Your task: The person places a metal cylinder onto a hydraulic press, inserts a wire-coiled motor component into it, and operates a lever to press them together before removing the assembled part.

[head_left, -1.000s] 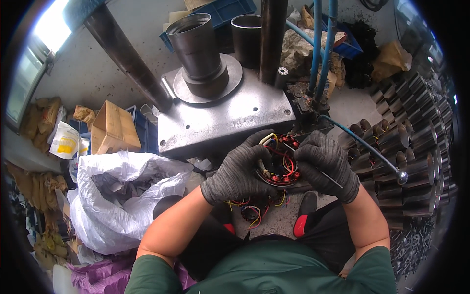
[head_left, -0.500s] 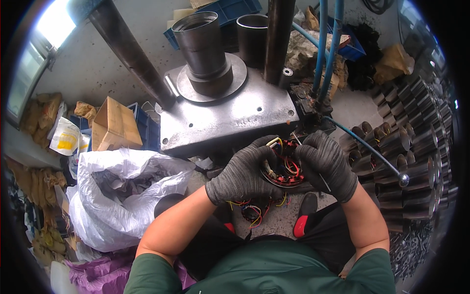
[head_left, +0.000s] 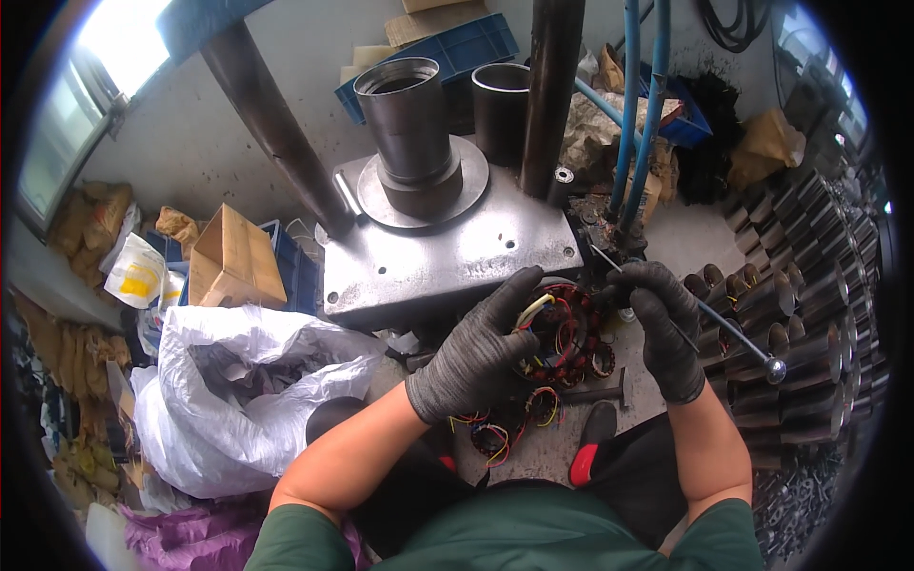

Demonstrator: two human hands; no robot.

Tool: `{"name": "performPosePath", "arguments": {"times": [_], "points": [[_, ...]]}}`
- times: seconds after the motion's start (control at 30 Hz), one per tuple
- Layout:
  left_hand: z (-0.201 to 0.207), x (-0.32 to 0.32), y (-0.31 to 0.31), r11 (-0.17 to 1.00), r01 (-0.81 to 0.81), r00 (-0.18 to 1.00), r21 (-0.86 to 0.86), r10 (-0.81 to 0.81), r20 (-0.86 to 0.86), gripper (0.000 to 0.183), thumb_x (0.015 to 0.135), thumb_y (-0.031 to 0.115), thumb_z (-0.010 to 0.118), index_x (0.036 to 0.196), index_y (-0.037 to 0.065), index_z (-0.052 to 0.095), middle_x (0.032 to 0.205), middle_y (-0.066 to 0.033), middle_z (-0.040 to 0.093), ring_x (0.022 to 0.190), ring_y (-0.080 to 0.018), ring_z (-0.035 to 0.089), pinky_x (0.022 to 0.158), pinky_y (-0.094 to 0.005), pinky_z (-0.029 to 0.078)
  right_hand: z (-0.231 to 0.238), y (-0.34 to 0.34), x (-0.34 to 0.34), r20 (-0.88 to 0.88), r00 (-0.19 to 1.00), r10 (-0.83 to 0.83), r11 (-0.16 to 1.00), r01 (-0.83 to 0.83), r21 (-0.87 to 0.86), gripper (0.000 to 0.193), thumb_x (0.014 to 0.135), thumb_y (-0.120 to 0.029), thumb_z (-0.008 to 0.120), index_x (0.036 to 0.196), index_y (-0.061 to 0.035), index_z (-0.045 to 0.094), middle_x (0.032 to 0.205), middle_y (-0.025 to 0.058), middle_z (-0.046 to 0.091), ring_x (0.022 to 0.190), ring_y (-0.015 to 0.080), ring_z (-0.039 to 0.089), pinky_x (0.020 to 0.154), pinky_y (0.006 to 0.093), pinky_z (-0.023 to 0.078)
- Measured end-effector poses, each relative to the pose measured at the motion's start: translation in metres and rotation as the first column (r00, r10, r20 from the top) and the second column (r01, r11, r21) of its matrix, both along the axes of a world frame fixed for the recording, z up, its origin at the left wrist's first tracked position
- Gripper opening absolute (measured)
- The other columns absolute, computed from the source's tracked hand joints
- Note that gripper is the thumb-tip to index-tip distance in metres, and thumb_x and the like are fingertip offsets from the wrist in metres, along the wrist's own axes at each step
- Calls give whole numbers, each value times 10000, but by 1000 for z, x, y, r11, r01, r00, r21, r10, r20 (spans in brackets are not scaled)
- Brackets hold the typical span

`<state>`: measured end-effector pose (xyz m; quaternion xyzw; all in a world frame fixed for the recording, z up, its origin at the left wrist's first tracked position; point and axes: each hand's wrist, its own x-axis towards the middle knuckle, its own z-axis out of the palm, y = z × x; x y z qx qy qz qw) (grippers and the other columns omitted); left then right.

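My left hand (head_left: 471,354), in a grey knitted glove, grips the left side of a motor stator (head_left: 571,328), a ring with red-edged windings. Its fingers are partly hidden, and the thumb points up along the rim. Yellow, white and red lead wires (head_left: 536,306) stick out near that thumb. To the right of the stator, apart from it, my gloved right hand (head_left: 668,328) is closed around a thin metal rod (head_left: 606,257). The rod's tip points up and left; its other end shows below the fingers.
Ahead stands a press with a steel plate (head_left: 428,266) bearing a metal cylinder (head_left: 405,119). Smaller wound rings (head_left: 489,440) and a hammer (head_left: 595,393) lie on the floor. A ball-ended lever (head_left: 775,369) and stacked metal tubes (head_left: 809,314) are right, a white sack (head_left: 248,409) left.
My right hand has moved right, off the stator, with the rod still in it. The stator's face and the hammer below are now more exposed. The whole view has shifted slightly.
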<state>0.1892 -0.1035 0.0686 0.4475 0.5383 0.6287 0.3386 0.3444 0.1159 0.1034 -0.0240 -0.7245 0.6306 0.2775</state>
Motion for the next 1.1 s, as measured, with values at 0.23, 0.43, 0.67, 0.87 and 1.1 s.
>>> {"name": "performPosePath", "arguments": {"times": [0.23,0.43,0.67,0.87,1.1], "points": [[0,7,-6,999,-1,910,33,-12,415,817,857,185,803,1561,29,418,1562,-159,496,1430,-277,480,1185,-413,409,-4,-18,-5,85,994,74,981,-58,-186,304,1072,-256,627,1271,-28,662,1102,50,725,1019,118,675,913,296,567],[10,-4,-5,935,-104,527,339,341,-778,539,678,180,914,1160,141,674,1558,-228,471,1358,-456,503,1139,-509,448,-6,-33,-4,44,999,-3,989,9,-150,298,1077,-303,621,1204,-36,666,1078,31,716,991,99,650,874,295,560],[-5,-8,-1,869,-17,560,494,418,-715,442,732,135,866,1128,134,670,1494,-211,531,1329,-484,530,1089,-576,488,-8,-38,-2,-17,1000,15,976,-18,-216,301,1093,-300,591,1237,-38,630,1147,55,703,1044,121,655,900,320,568],[8,-10,1,893,71,529,444,343,-776,446,740,116,820,1153,98,651,1414,-208,591,1282,-503,578,1090,-603,484,-12,-35,-2,-25,999,-26,981,21,-191,291,1093,-300,589,1257,-62,623,1177,61,703,1071,144,666,930,341,568],[9,-6,-2,893,-44,524,448,402,-751,403,751,138,823,1127,80,689,1445,-235,567,1284,-508,585,1057,-573,527,-10,-40,-5,-15,1000,-12,970,8,-242,291,1086,-306,602,1251,-67,629,1174,47,699,1073,136,653,936,337,557]]}}
